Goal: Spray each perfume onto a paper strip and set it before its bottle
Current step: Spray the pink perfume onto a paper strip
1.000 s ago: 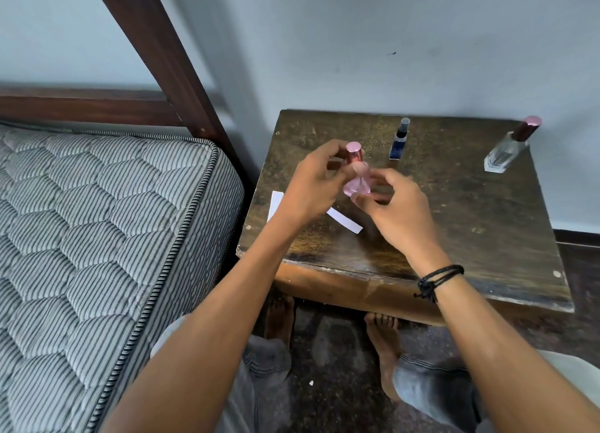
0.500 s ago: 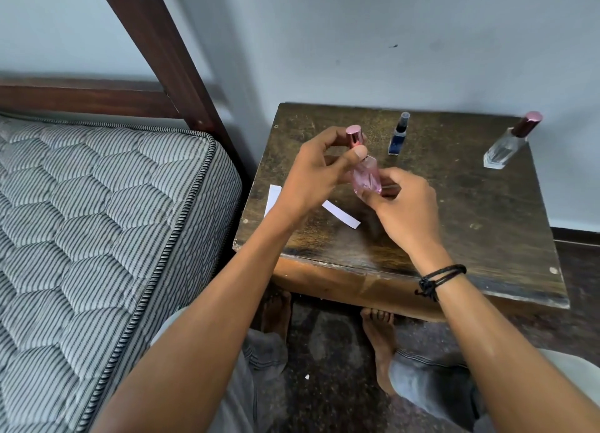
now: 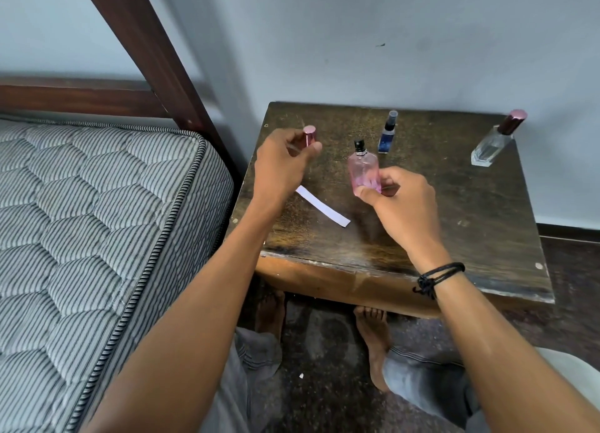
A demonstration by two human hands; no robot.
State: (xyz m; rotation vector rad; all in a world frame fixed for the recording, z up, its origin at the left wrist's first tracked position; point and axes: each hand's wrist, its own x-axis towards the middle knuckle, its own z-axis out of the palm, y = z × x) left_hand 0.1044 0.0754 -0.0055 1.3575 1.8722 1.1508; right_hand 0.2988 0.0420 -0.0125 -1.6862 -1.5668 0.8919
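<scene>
My left hand (image 3: 282, 163) pinches the pink cap (image 3: 309, 134), right hand (image 3: 399, 202) grips the pink bottle (image 3: 363, 172) over the bench (image 3: 470, 205) middle; best to park cap, lift the paper strip (image 3: 323, 210) near the front-left corner, aim nozzle (image 3: 359, 146) at it.

Paper strip (image 3: 324, 210): left end is under my left hand (image 3: 279, 166), can't see where it stops. Pink bottle (image 3: 363, 169): base buried in my right hand (image 3: 402, 205). Cap (image 3: 309, 135): lower half hidden by my left fingers. Blue bottle (image 3: 387, 137): label too small to read. Mattress (image 3: 81, 221): cut off at left and bottom edges.
</scene>
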